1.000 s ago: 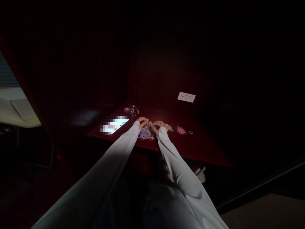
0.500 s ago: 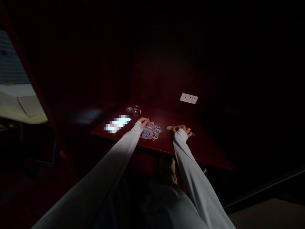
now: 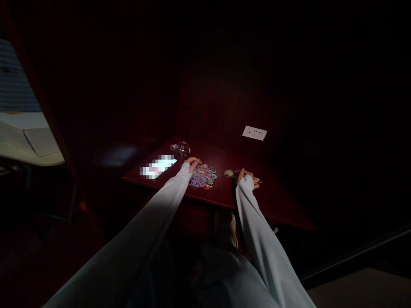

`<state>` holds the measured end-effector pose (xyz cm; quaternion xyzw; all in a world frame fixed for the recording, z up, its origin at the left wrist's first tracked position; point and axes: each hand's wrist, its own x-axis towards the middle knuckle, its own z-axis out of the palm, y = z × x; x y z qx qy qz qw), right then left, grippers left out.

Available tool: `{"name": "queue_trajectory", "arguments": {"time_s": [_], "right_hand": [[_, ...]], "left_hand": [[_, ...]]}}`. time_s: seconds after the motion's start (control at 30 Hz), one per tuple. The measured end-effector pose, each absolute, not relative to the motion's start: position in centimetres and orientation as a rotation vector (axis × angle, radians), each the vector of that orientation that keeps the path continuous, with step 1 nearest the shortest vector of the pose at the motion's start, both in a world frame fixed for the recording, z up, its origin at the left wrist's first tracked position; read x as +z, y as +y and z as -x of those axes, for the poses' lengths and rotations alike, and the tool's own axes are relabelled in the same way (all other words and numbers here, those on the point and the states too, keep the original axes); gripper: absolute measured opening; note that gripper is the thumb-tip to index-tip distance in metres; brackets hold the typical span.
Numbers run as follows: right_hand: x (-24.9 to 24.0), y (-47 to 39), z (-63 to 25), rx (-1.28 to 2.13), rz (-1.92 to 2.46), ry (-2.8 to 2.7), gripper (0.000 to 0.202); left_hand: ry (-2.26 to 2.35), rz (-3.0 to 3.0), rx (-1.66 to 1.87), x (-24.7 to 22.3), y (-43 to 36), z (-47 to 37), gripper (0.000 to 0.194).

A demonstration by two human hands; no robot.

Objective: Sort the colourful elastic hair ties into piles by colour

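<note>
A pile of small coloured bands (image 3: 204, 176) lies on the dark red table (image 3: 212, 197). My left hand (image 3: 193, 162) rests at the pile's upper left edge with its fingers bent; whether it holds a band is too small to tell. Right of the pile sits a small heap of pale bands (image 3: 229, 173). Beyond that heap, my right hand (image 3: 248, 176) is over the table with curled fingers, and its grip cannot be made out. A greenish band (image 3: 260, 181) shows beside its right edge.
A lit phone (image 3: 159, 167) with a blurred screen lies at the table's left. Behind it are clear round containers (image 3: 183, 148). A white socket plate (image 3: 254, 132) is on the back wall. A white box (image 3: 38, 132) stands on another table at far left.
My right hand has moved slightly right, off the pale heap, which now shows more fully. My left hand has barely moved.
</note>
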<state>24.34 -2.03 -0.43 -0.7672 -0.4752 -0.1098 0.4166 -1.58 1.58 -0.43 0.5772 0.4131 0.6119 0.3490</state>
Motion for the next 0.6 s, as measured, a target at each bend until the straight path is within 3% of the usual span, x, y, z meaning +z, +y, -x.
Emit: {"name": "queue_trajectory", "arguments": {"time_s": [0.1, 0.33, 0.6], "right_hand": [[-0.1, -2.5, -24.0, -0.143, 1.901, -1.142, 0.048], [0.3, -2.8, -23.1, -0.189, 1.855, -1.198, 0.046], [0.6, -2.7, -22.8, -0.150, 1.836, -1.270, 0.048]], "left_hand": [[1.182, -1.533, 1.596, -0.2, 1.5, 1.7, 0.017], [1.404, -1.501, 1.645, -0.3, 1.5, 1.2, 0.015], [1.396, -1.593, 1.621, -1.1, 1.8, 1.3, 0.033]]}}
